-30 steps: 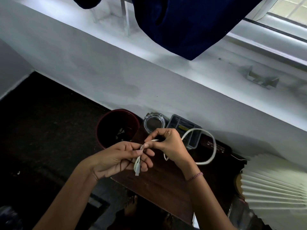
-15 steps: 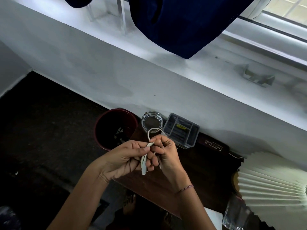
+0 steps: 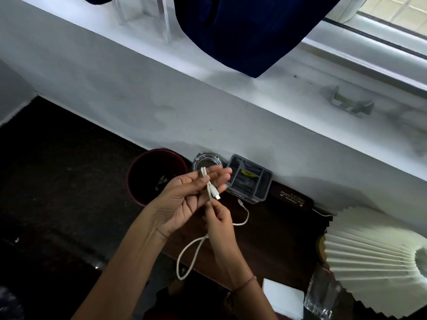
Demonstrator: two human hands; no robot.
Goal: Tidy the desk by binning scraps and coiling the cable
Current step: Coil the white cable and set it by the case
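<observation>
1. Lying across the open left hand (image 3: 184, 199), the white cable (image 3: 209, 185) rests on spread fingers.
2. Right hand (image 3: 219, 218) pinches the cable just below; a loop hangs beneath that grip, over the bench (image 3: 265, 239).

Two bare forearms show, no sleeves visible on either; the left hand (image 3: 184, 199) wears nothing on wrist or fingers that can be made out; the right hand (image 3: 219, 224) carries a thin beaded bracelet (image 3: 246, 282), pinkish, snug around the wrist.

Bin (image 3: 138, 179), ashtray (image 3: 206, 160) and organizer (image 3: 261, 190) crowd the wall.
</observation>
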